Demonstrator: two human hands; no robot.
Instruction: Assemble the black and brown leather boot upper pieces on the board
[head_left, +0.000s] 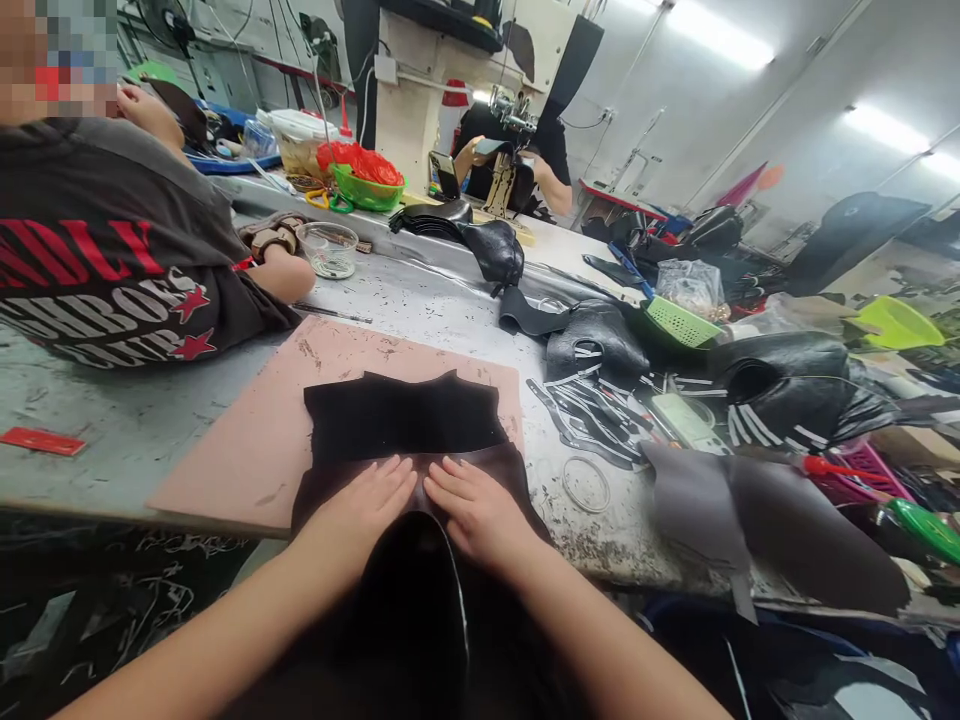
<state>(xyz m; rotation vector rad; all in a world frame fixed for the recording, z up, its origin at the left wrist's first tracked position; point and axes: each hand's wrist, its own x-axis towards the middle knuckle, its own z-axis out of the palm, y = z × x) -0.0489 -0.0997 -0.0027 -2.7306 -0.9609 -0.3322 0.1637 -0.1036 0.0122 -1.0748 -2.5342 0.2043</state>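
Cluttered workbench (442,310), front edge under the forearms. Two hands, left hand (379,495) and right hand (472,505): flat, palms down, fingers loosely together, no pinch. Both rest on one dark leather piece (405,420), which lies on the pink board (232,450) and overhangs its near edge. Board extends left; right side tighter, one clear ring (589,509) near. Leather: black far panel, two peaks on far edge, brownish glossy part under fingers. Beyond: one red strip (43,441), one co-worker (135,250) left, second person (551,185) at sewing machine (514,110).
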